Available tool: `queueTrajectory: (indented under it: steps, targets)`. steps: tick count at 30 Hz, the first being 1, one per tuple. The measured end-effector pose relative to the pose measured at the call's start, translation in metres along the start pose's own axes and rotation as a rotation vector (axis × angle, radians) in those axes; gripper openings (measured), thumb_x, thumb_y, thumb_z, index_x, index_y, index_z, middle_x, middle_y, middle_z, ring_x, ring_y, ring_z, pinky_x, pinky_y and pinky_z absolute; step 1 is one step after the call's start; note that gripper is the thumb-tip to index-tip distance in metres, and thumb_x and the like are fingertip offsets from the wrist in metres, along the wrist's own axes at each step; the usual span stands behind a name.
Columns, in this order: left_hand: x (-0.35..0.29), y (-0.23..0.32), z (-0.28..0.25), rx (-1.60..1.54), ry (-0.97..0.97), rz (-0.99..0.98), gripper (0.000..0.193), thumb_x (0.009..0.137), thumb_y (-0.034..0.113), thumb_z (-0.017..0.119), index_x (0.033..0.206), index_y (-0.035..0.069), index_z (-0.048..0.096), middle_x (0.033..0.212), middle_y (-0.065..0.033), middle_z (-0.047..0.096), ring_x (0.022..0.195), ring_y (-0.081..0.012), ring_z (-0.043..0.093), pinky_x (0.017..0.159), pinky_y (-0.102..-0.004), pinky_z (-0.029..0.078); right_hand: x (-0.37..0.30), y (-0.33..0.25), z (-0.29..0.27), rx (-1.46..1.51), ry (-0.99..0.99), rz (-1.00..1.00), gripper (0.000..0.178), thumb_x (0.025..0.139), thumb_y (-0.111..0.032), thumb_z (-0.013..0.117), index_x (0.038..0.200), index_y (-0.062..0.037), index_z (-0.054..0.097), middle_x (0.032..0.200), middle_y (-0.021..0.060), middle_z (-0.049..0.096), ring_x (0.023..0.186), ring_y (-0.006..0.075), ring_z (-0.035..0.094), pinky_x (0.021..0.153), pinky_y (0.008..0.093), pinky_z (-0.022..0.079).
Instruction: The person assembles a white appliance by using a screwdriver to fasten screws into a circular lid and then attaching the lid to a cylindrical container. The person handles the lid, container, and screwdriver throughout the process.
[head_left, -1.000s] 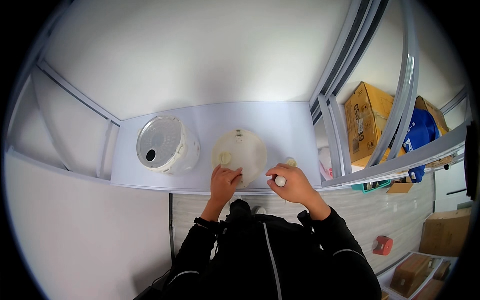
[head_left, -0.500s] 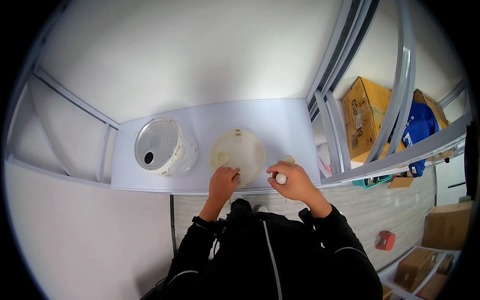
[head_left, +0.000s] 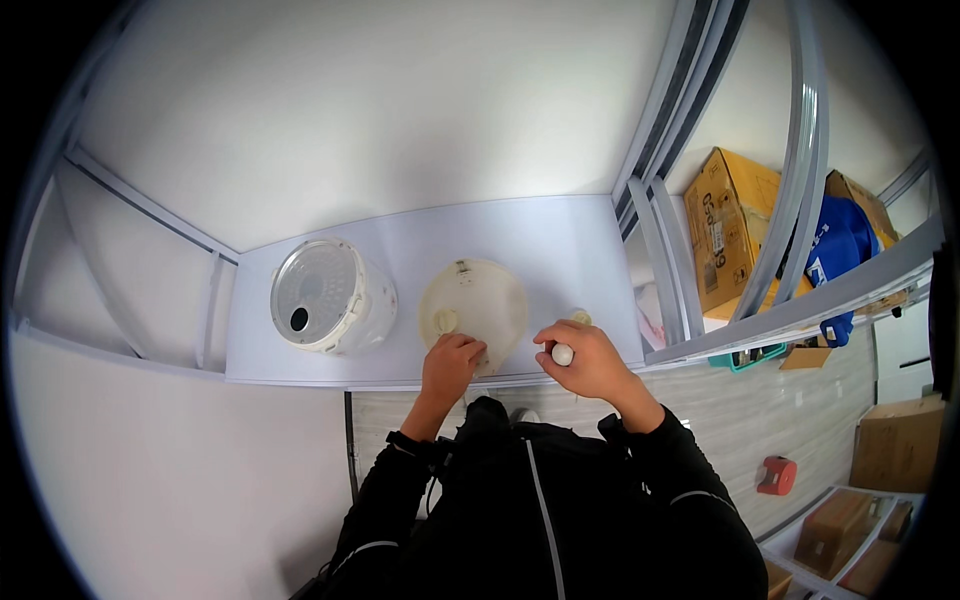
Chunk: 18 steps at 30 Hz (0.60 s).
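A flat, round cream plate (head_left: 490,305) lies on the table, with a small raised ring (head_left: 445,321) on its left part and a small metal-looking fitting at its far edge. My left hand (head_left: 450,368) grips the plate's near rim with bent fingers. To the right, my right hand (head_left: 588,363) is closed around a white round-ended handle (head_left: 563,355); the rest of it is hidden in the fist. A small yellowish piece (head_left: 580,316) shows just beyond those knuckles, and I cannot tell whether it belongs to the handle.
At the left of the pale table (head_left: 420,225) stands a clear bucket (head_left: 320,295) with a perforated top and a dark round hole. Grey metal posts (head_left: 665,265) rise at the right. Past them are a cardboard box (head_left: 735,235), a blue bag (head_left: 843,245) and a red stool (head_left: 777,475).
The plate has turned a little counterclockwise, its far fitting shifting left. My left fingers have moved slightly along the near rim. My right hand keeps its hold on the handle.
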<state>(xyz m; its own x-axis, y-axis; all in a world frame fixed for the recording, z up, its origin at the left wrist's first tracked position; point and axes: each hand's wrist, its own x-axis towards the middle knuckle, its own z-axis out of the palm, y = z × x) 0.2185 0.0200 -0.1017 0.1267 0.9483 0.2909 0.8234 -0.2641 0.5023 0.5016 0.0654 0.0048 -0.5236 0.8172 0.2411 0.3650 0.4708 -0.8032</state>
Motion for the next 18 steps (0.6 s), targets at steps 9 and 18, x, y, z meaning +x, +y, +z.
queueTrajectory:
  steps: [9,18]
  targets:
    - [-0.0022,0.0020,0.0034,0.047,-0.016,-0.011,0.015,0.091,0.015,0.079,0.105,0.013,0.084,0.101,-0.0039,0.076,0.102,-0.0297,0.071,0.087,-0.0432,0.059,0.0024,-0.0010,0.0006,0.015,0.003,0.008,0.022,0.089,-0.009,0.082,0.110,-0.0076,0.074,0.093,0.0093,0.074,0.080,0.0309,0.073,0.073,0.0395,0.057]
    - [-0.0004,0.0067,0.0038,0.007,0.021,-0.034,0.013,0.094,0.013,0.077,0.106,0.010,0.081,0.101,-0.0067,0.076,0.093,-0.0323,0.075,0.080,-0.0433,0.061,0.0027,-0.0041,-0.0017,0.015,0.024,0.021,0.022,0.089,-0.007,0.083,0.109,-0.0070,0.074,0.092,0.0087,0.074,0.081,0.0299,0.073,0.074,0.0385,0.057]
